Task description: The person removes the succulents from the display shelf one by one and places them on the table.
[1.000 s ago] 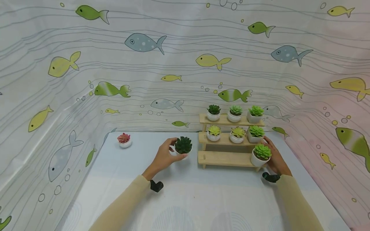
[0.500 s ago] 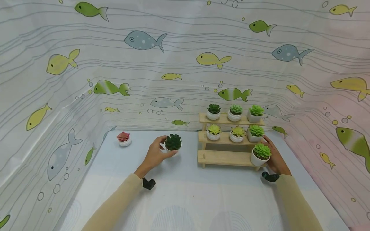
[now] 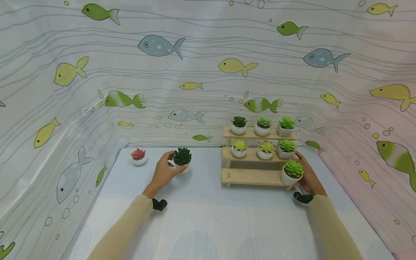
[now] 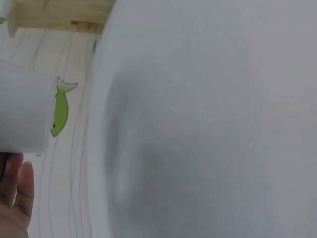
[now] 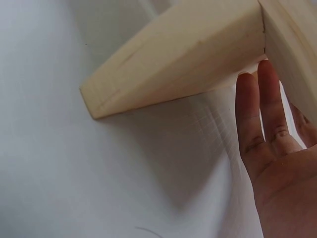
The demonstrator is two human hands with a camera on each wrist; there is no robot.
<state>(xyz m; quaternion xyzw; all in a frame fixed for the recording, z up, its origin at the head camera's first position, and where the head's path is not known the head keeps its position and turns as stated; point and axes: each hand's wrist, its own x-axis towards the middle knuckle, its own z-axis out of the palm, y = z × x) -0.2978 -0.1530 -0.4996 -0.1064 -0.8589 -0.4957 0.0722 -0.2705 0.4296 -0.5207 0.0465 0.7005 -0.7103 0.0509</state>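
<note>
A dark green succulent [image 3: 182, 156] in a white pot [image 4: 22, 111] is held by my left hand [image 3: 162, 174], thumb on the near side and fingers behind. In the left wrist view the pot is raised off the table, which bears its shadow. My right hand [image 3: 310, 179] touches the right end of a three-step wooden stand [image 3: 255, 177]. Its visible fingers [image 5: 250, 114] lie fairly straight beside the stand's slanted leg [image 5: 168, 64]; the thumb is hidden. A bright green succulent [image 3: 294, 168] in a white pot sits on the bottom step's right end, just before this hand.
A small red succulent [image 3: 138, 155] in a white pot stands at the table's back left. Several potted succulents fill the stand's upper two steps, including a yellow-green one [image 3: 239, 145]. A fish-patterned sheet [image 3: 208, 90] rises behind and beside the white table [image 3: 201, 209].
My left hand has moved left with the dark green succulent, away from the stand and closer to the red one. The right hand stays at the stand's end.
</note>
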